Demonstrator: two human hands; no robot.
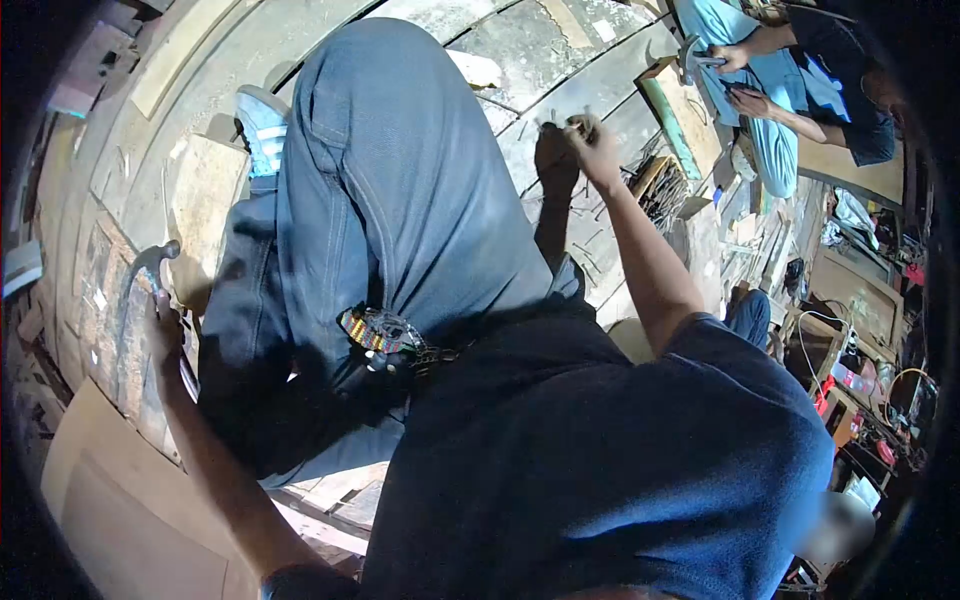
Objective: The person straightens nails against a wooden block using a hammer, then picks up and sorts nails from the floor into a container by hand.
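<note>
The left hand (165, 325) is wrapped around the handle of a hammer (152, 258), fingers curled and pressed in, with the metal head standing out past the fist and part of the handle showing on the other side. The hammer's head is just beside a pale wooden block (208, 180), near a light blue shoe (262, 135) with white stripes.

The right hand (592, 152) is well apart from it, beyond the bent legs in dark jeans (400, 170), held over the plank floor (600, 85). Its fingertips are drawn in toward one another — whether a nail sits between them is too small and blurred to tell. A dark shadow of the hand falls on the boards right beside it. A dense heap of nails (657, 200) lies near the right wrist, to the outer side of the fingers, and several loose nails (590, 255) are strewn on the planks beside the forearm. Close to the heap is a board with a green edge (690, 110).

Farther off, another person in light blue trousers (778, 150) grips a second hammer (690, 60) in one hand, the other hand just beside it. A colourful beaded band (375, 330) shows at the lap, near the hem of the dark shirt (590, 450).
</note>
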